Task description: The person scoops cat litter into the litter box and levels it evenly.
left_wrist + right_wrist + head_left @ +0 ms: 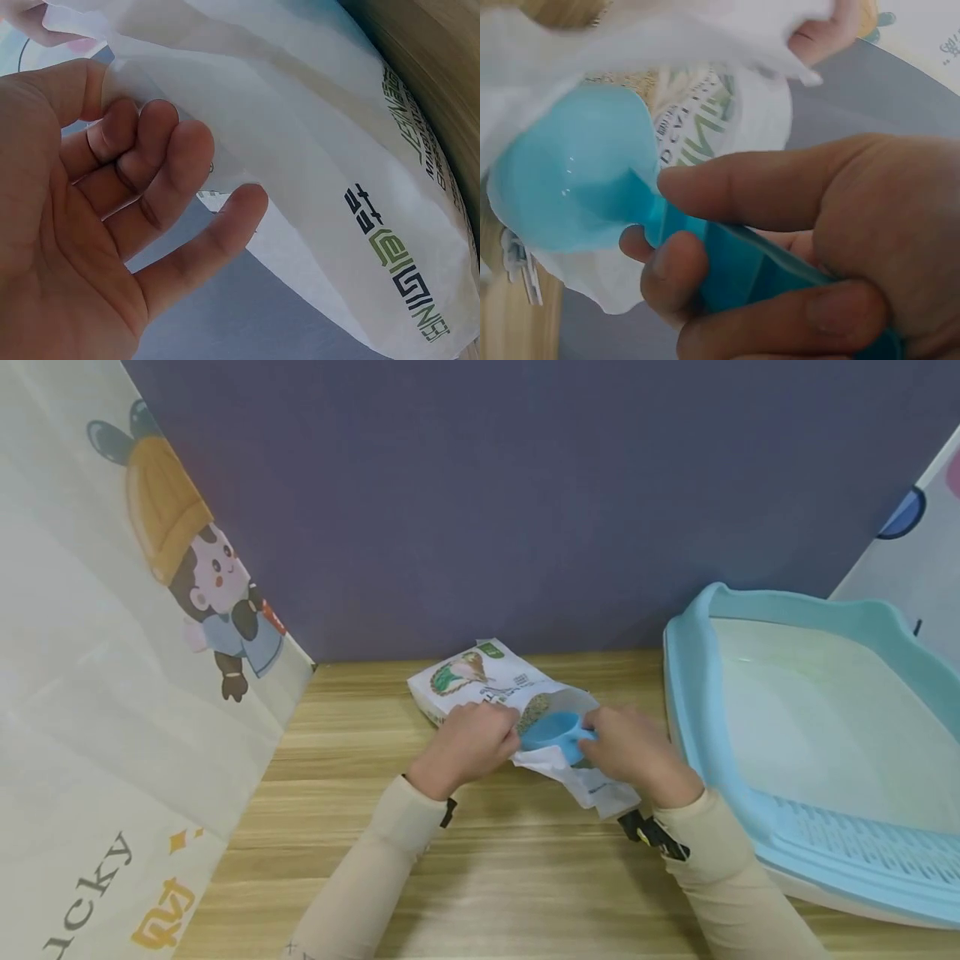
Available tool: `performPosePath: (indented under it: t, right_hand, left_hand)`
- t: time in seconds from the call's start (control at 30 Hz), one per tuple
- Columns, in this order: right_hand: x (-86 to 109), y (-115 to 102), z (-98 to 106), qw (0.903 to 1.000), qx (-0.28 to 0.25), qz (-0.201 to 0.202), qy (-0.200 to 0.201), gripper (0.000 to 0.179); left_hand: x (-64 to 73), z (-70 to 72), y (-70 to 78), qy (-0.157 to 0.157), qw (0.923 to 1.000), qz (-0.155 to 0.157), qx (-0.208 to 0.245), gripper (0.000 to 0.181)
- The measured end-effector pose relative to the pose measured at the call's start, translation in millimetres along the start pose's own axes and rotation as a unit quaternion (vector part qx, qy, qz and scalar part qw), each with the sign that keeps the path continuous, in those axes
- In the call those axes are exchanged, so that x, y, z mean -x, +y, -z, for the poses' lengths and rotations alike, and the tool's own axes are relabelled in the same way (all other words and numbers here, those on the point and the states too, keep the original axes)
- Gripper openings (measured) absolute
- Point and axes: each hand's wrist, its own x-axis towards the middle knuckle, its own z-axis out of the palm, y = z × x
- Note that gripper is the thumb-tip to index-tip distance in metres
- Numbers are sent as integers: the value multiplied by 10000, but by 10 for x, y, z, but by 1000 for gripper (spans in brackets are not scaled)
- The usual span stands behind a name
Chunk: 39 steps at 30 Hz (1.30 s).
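A white printed bag (pixel 498 681) lies on the wooden table, its torn mouth toward me and tan granules (pixel 534 710) showing inside. My left hand (pixel 474 742) pinches the edge of the bag's mouth between thumb and index finger; in the left wrist view the other fingers are loosely bent beside the white bag wall (pixel 300 187). My right hand (pixel 633 747) grips the handle of a blue scoop (pixel 553 731). The scoop's bowl (pixel 577 165) is at the bag's opening, with granules behind it in the right wrist view. The bowl's inside looks bare there.
A light-blue litter box (pixel 690 693) with a raised rim and a slotted front ledge stands on the right of the table (pixel 360 760). Behind rises a dark blue-grey wall panel (pixel 487 510). A white sheet with cartoon prints (pixel 210 560) borders the left side.
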Motion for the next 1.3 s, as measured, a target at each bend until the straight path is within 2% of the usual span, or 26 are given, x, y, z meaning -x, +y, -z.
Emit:
performPosePath:
  t: [0.13,0.4,0.67,0.83,1.03,1.17,1.3]
  right_hand:
    - [-17,-10,-44,10000,-13,-31,-15,25]
    - [-47,-21,-135,9998,99,165,79,35]
    - [-89,-37,-210,9996,-84,219,167,38]
    - [-142,-61,-295,9993,-229,235,202,27]
    - [-216,-101,-427,9983,-567,19,129,18]
    - [-235,-132,-499,9972,-715,-119,204,24]
    - [-255,-143,-557,9968,-695,-180,340,27]
  left_hand:
    - [1,-8,-10,71,10000,-30,44,25]
    - [4,-14,-30,217,9997,-81,127,27]
    - [10,6,-75,537,9984,-79,181,26]
    - [13,29,-137,666,9977,-30,80,27]
    - [18,64,-246,871,9962,35,60,27]
    - [21,72,-303,846,9963,97,114,27]
    - [23,60,-320,685,9974,54,232,26]
